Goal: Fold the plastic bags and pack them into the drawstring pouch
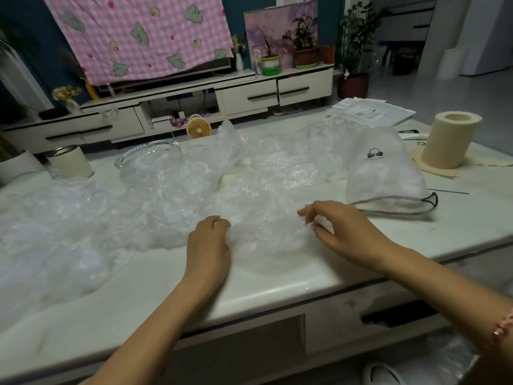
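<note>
Several crumpled clear plastic bags (172,190) lie spread over the white table (272,290). One clear bag (266,234) lies flat near the front edge between my hands. My left hand (209,240) grips its left edge with curled fingers. My right hand (341,229) pinches its right edge between thumb and fingertips. The white drawstring pouch (385,173), with a small black logo and a dark cord at its mouth, lies on the table to the right of my right hand, mouth toward me.
A cream paper roll (451,140) stands at the far right, papers (369,112) behind the pouch. A glass dish (147,154), a cream cup (70,161) and a small orange fan (198,129) sit at the back left. A TV cabinet (249,93) stands beyond the table.
</note>
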